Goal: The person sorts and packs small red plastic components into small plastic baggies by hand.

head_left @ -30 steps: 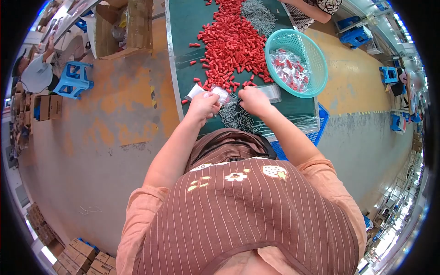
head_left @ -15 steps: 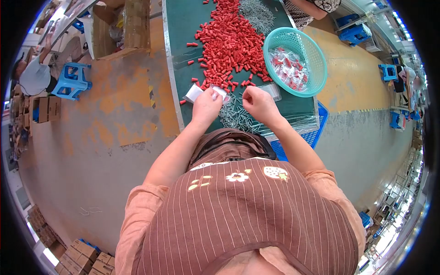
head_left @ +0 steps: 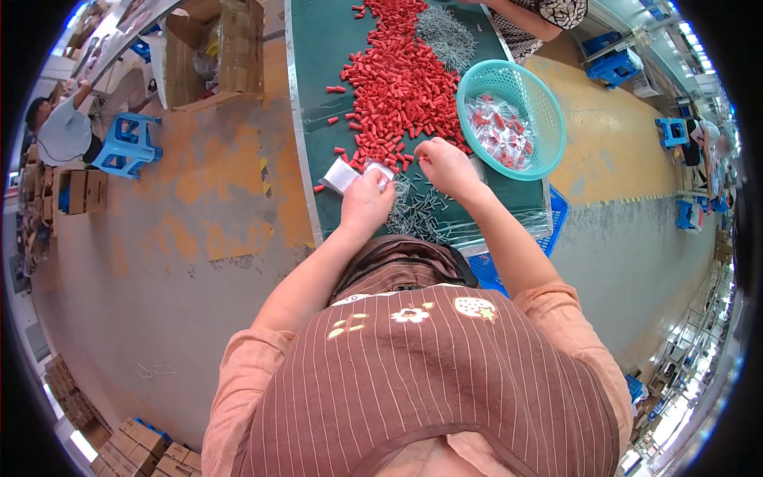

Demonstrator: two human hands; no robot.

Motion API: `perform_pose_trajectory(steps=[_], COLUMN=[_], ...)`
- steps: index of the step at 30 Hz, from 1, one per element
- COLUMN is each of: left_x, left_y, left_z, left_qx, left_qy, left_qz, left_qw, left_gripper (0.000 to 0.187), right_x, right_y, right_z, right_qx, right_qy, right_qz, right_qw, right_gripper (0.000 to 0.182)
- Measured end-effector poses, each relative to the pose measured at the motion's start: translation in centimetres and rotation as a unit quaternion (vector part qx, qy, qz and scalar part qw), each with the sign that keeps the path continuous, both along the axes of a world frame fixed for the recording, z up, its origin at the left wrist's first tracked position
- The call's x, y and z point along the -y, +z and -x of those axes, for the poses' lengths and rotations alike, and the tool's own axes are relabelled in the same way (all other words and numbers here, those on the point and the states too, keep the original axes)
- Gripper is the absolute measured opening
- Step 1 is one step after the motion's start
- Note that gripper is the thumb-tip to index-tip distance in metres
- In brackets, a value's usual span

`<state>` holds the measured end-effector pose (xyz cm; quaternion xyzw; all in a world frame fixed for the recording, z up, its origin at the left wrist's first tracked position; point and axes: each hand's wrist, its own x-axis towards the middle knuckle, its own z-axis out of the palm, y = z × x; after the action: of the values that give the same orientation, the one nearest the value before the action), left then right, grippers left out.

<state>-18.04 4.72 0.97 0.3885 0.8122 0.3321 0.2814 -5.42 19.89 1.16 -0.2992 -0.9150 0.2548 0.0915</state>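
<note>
My left hand pinches a small see-through plastic bag at the near end of a heap of red plastic wall plugs. Just left of it lies a stack of white-looking flat bags. My right hand is at the lower right edge of the heap, fingers curled together at the plugs; whatever is between them is too small to make out. Below and between both hands spreads a pile of grey screws.
A teal basket holding filled bags stands on the green table, right of the heap. More screws lie farther back. A blue crate sits beside the table's near right corner. Another person's arm reaches in at top right.
My right hand has moved up and slightly left, from beside the screws to the edge of the red plugs. My left hand stays at the small bag, slightly lower in view.
</note>
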Motion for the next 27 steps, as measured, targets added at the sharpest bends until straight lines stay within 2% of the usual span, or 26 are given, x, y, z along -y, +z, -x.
perform_pose_trajectory(steps=[3, 6, 7, 14, 15, 18, 19, 22, 23, 24, 27], left_x=[0.0, 0.1, 0.2, 0.4, 0.3, 0.2, 0.1, -0.1, -0.3, -0.4, -0.8], left_y=[0.0, 0.4, 0.4, 0.1, 0.2, 0.3, 0.5, 0.8, 0.7, 0.6, 0.0], left_z=[0.4, 0.4, 0.5, 0.8, 0.8, 0.8, 0.9, 0.7, 0.6, 0.5, 0.1], left_qx=[0.016, 0.007, 0.016, 0.026, 0.024, 0.024, 0.026, 0.047, 0.062, 0.076, 0.110], left_qy=[0.009, 0.016, 0.019, 0.030, 0.031, 0.030, 0.030, 0.027, 0.022, 0.018, 0.018], left_qz=[-0.003, -0.004, -0.003, 0.005, 0.002, -0.001, -0.003, 0.001, 0.008, 0.015, 0.017], left_qw=[1.000, 1.000, 1.000, 0.999, 0.999, 0.999, 0.999, 0.999, 0.998, 0.997, 0.994], left_gripper=[0.023, 0.023, 0.023, 0.023, 0.023, 0.023, 0.024, 0.024, 0.024, 0.024, 0.024], right_x=[-0.3, 0.8, 0.6, -0.5, -0.5, -0.9, -0.5, 1.5, 2.5, 3.3, 4.2], right_y=[-3.7, -4.5, -4.8, -5.6, -5.4, -3.9, -2.9, -0.6, 0.8, 1.3, 3.2], right_z=[1.7, 3.5, 3.8, 3.4, 3.2, 2.5, 2.3, 2.0, 1.8, 1.7, 0.9], right_qx=[0.035, 0.088, 0.125, 0.164, 0.147, 0.087, -0.003, -0.186, -0.213, -0.235, -0.188], right_qy=[-0.002, -0.035, -0.017, 0.015, 0.000, -0.033, -0.060, -0.069, -0.070, -0.053, -0.027], right_qz=[-0.039, -0.047, -0.030, -0.060, -0.069, 0.028, 0.107, 0.320, 0.365, 0.383, 0.320], right_qw=[0.999, 0.994, 0.992, 0.985, 0.987, 0.995, 0.992, 0.926, 0.904, 0.892, 0.928], right_gripper=[0.020, 0.020, 0.020, 0.016, 0.014, 0.017, 0.019, 0.019, 0.017, 0.015, 0.015])
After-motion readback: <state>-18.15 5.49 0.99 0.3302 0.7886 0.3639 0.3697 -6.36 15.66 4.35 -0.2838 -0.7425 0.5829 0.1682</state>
